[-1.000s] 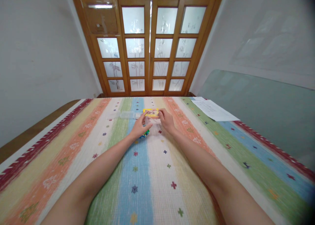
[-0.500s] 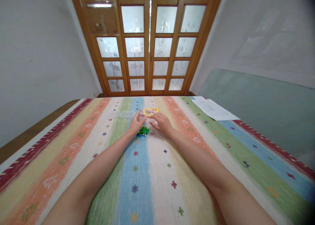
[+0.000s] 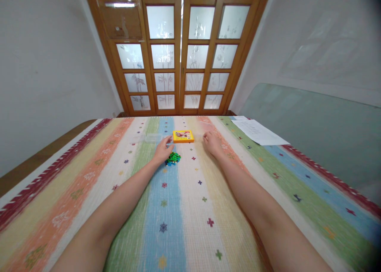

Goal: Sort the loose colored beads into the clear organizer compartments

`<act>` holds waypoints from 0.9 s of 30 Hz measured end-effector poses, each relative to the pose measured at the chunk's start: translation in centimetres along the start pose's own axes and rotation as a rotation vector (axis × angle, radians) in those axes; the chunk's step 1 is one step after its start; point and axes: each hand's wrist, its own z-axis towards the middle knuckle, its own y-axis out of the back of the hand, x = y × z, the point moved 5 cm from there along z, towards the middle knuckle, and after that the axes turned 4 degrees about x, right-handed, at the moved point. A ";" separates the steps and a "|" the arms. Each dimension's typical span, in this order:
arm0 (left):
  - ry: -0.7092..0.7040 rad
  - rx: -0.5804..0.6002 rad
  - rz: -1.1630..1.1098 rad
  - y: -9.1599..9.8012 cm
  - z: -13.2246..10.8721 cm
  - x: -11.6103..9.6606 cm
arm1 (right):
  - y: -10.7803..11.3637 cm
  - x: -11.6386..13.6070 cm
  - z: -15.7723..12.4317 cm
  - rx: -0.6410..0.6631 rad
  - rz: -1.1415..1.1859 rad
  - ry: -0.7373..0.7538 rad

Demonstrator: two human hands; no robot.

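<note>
My left hand [image 3: 163, 149] rests just left of a yellow box [image 3: 183, 136] with printed pictures, its thumb and fingers apart. Right below its fingertips lies a small heap of green and blue pieces [image 3: 173, 158], too small to make out singly. To the right of the yellow box, my right hand [image 3: 212, 142] is closed, fingers curled together. A faint, see-through sheet or piece of clear plastic [image 3: 206, 126] shows at its fingertips, blurred. Clear plastic containers [image 3: 154, 137] lie on the cloth to the left of my left hand.
A striped tablecloth [image 3: 196, 208] covers the table. White printed paper [image 3: 258, 132] lies at the far right. Beyond the table's far edge stand wooden doors with glass panes [image 3: 180, 57], and a pale green panel [image 3: 312, 125] leans along the right side.
My right hand has moved right, away from my left hand, with the clear plastic at its fingertips. The yellow box now shows fully. My left hand has barely shifted.
</note>
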 end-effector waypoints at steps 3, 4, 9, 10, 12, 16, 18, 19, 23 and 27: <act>-0.016 -0.003 0.114 0.4 -0.2 0.0 | -0.9 -2.4 0.2 0.155 -0.036 -0.029; -0.015 0.003 0.146 0.5 -0.2 0.0 | -1.2 -2.7 0.2 0.199 -0.037 -0.012; -0.054 0.076 0.301 0.1 -0.5 -0.5 | -1.1 -2.9 0.3 0.240 -0.047 0.053; -0.065 0.091 0.320 0.0 -0.6 -0.6 | -1.0 -2.8 0.3 0.241 -0.048 0.065; -0.081 0.120 0.336 -0.2 -0.7 -0.7 | -1.0 -2.6 0.2 0.247 -0.039 0.075; -0.114 0.150 0.319 -0.5 -0.8 -0.8 | -0.8 -2.7 0.3 0.188 -0.049 0.056; -0.124 0.152 0.299 -0.6 -0.8 -0.7 | -0.7 -2.7 0.3 0.166 -0.059 0.078; -0.122 0.150 0.285 -0.6 -0.7 -0.7 | -0.8 -2.7 0.3 0.168 -0.063 0.090; -0.070 0.129 0.199 -0.5 -0.5 -0.3 | -0.7 -2.4 0.3 0.186 -0.083 0.090; -0.012 0.123 0.149 -0.4 -0.3 0.1 | 0.4 -0.6 0.1 0.036 -0.093 0.096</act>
